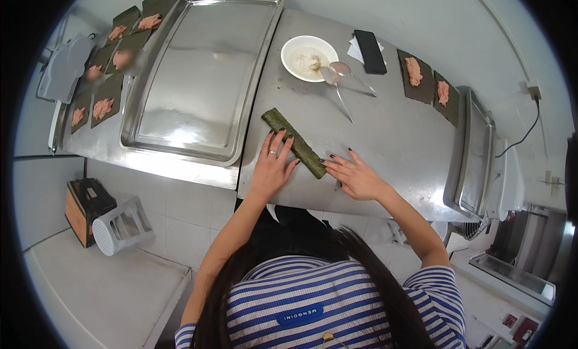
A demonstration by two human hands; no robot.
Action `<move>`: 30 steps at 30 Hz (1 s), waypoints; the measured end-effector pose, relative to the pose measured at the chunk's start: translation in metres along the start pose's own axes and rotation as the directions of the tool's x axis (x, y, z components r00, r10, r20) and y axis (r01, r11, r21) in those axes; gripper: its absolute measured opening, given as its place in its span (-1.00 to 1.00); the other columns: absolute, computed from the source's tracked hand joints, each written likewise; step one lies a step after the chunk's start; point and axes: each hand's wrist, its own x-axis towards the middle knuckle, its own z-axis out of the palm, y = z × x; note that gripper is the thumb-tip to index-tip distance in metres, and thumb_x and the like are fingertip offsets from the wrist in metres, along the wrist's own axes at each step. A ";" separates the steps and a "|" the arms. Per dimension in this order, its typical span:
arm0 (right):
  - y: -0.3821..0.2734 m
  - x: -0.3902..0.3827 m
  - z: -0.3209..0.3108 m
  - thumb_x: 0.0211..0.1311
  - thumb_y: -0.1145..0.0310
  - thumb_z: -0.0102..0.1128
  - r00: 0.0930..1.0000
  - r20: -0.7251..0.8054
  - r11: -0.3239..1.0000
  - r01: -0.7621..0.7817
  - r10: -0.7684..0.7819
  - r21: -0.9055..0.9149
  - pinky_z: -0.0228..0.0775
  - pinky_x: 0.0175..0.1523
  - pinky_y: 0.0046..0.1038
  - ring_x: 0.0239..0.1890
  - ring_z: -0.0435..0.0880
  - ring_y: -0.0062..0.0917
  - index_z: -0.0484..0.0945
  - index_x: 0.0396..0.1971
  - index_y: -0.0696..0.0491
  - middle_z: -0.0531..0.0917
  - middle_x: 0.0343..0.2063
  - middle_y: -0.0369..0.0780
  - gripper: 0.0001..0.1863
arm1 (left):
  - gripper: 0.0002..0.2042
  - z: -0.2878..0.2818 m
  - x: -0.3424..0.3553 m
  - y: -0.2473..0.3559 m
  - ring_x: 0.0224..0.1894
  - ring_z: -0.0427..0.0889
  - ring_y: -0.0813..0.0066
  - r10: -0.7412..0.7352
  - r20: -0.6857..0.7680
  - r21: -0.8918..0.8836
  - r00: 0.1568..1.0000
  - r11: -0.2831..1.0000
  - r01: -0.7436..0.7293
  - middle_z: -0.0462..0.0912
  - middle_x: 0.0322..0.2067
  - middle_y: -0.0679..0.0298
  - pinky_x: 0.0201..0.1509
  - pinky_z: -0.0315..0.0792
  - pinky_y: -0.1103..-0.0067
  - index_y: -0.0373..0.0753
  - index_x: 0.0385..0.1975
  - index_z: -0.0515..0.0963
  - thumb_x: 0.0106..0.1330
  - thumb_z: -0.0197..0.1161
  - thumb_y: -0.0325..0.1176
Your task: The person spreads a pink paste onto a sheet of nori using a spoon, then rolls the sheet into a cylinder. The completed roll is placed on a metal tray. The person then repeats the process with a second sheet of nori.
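A dark green seaweed roll (295, 142) lies diagonally on the steel counter (391, 138). My left hand (273, 166) rests on its middle, fingers spread over it and pressing down. My right hand (356, 177) lies flat on the counter with its fingers apart, the fingertips touching the roll's near right end.
A large steel tray (205, 78) sits to the left, a second tray (475, 159) at the right. Behind the roll are a white bowl (309, 58), two spoons (340, 77) and a black phone (369, 51). Seaweed sheets with pink filling lie far left (103, 107) and right (415, 77).
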 end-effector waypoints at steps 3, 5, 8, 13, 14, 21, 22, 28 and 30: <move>0.002 -0.012 -0.008 0.10 0.39 0.05 0.997 -0.082 0.999 -0.003 0.005 0.036 -0.15 0.42 -0.01 0.38 0.17 -0.32 0.32 0.22 0.06 0.29 0.30 -0.27 -0.41 | -0.44 0.002 0.003 -0.004 0.29 0.17 -0.04 -0.005 0.000 0.014 1.000 1.000 0.005 0.23 0.24 0.11 0.33 0.21 0.27 -0.22 0.16 0.35 0.15 0.31 -0.23; 0.000 -0.007 -0.013 0.11 0.42 0.06 0.972 -0.234 0.997 -0.019 0.035 0.072 0.03 0.38 -0.10 0.31 0.27 -0.27 0.35 0.18 0.09 0.32 0.26 -0.21 -0.45 | -0.45 0.002 0.004 -0.002 0.30 0.17 -0.02 -0.007 0.000 -0.012 1.000 1.000 0.007 0.23 0.25 0.13 0.33 0.21 0.24 -0.20 0.16 0.35 0.14 0.31 -0.27; -0.027 0.038 -0.013 0.09 0.45 0.14 0.872 -0.409 0.920 -0.106 0.268 0.376 0.26 0.25 -0.22 0.18 0.41 -0.18 0.36 0.12 0.16 0.39 0.17 -0.11 -0.48 | -0.47 -0.004 0.007 -0.001 0.30 0.17 0.03 -0.004 -0.010 0.038 1.000 0.999 0.004 0.24 0.24 0.17 0.33 0.18 0.19 -0.17 0.16 0.35 0.13 0.27 -0.36; -0.056 0.096 0.019 0.05 0.51 0.17 0.765 -0.463 0.877 -0.273 0.447 0.397 0.42 0.06 -0.28 0.04 0.47 -0.15 0.38 0.06 0.22 0.43 0.01 -0.06 -0.51 | -0.51 -0.035 0.037 -0.008 0.28 0.26 0.24 0.138 0.120 0.208 0.983 0.965 -0.161 0.41 0.13 0.26 0.36 0.11 0.16 -0.14 0.11 0.40 0.10 0.19 -0.48; -0.057 0.098 0.024 0.04 0.53 0.16 0.754 -0.454 0.866 -0.308 0.474 0.394 0.43 0.05 -0.27 0.03 0.47 -0.15 0.39 0.04 0.22 0.44 -0.01 -0.07 -0.51 | -0.53 -0.036 0.044 -0.014 0.25 0.31 0.26 0.177 0.168 0.212 0.970 0.954 -0.211 0.44 0.09 0.27 0.37 0.11 0.18 -0.14 0.09 0.41 0.10 0.20 -0.48; -0.052 0.074 0.004 -0.07 0.59 0.18 0.812 -0.326 0.864 -0.384 0.483 0.324 0.44 -0.01 -0.28 -0.04 0.49 -0.19 0.41 -0.08 0.25 0.45 -0.15 -0.09 -0.55 | -0.71 -0.046 0.059 -0.016 -0.11 0.59 0.34 0.233 0.410 0.129 0.882 0.942 -0.309 0.58 -0.24 0.33 0.16 0.36 0.40 -0.15 -0.22 0.55 0.01 0.36 -0.39; -0.057 0.076 0.000 -0.06 0.58 0.19 0.796 -0.362 0.865 -0.374 0.485 0.335 0.43 -0.02 -0.29 -0.05 0.50 -0.20 0.42 -0.09 0.24 0.46 -0.16 -0.10 -0.58 | -0.70 -0.047 0.058 -0.013 -0.11 0.58 0.34 0.208 0.420 0.132 0.883 0.949 -0.286 0.58 -0.24 0.34 0.11 0.39 0.41 -0.13 -0.22 0.56 -0.01 0.36 -0.39; -0.059 0.102 0.023 0.00 0.52 0.22 0.741 -0.483 0.883 -0.357 0.466 0.303 0.42 -0.02 -0.31 -0.11 0.50 -0.24 0.48 -0.15 0.21 0.48 -0.21 -0.12 -0.66 | -0.74 -0.048 0.058 -0.012 -0.21 0.61 0.35 0.172 0.440 0.150 0.882 0.954 -0.260 0.58 -0.32 0.38 -0.07 0.42 0.44 -0.12 -0.28 0.58 -0.02 0.38 -0.38; -0.057 0.102 0.026 0.01 0.51 0.22 0.741 -0.477 0.879 -0.356 0.472 0.316 0.42 -0.02 -0.32 -0.12 0.50 -0.24 0.50 -0.16 0.21 0.48 -0.22 -0.12 -0.68 | -0.76 -0.047 0.060 -0.012 -0.24 0.61 0.35 0.163 0.445 0.144 0.880 0.957 -0.250 0.58 -0.34 0.38 -0.10 0.43 0.44 -0.11 -0.30 0.59 -0.02 0.38 -0.38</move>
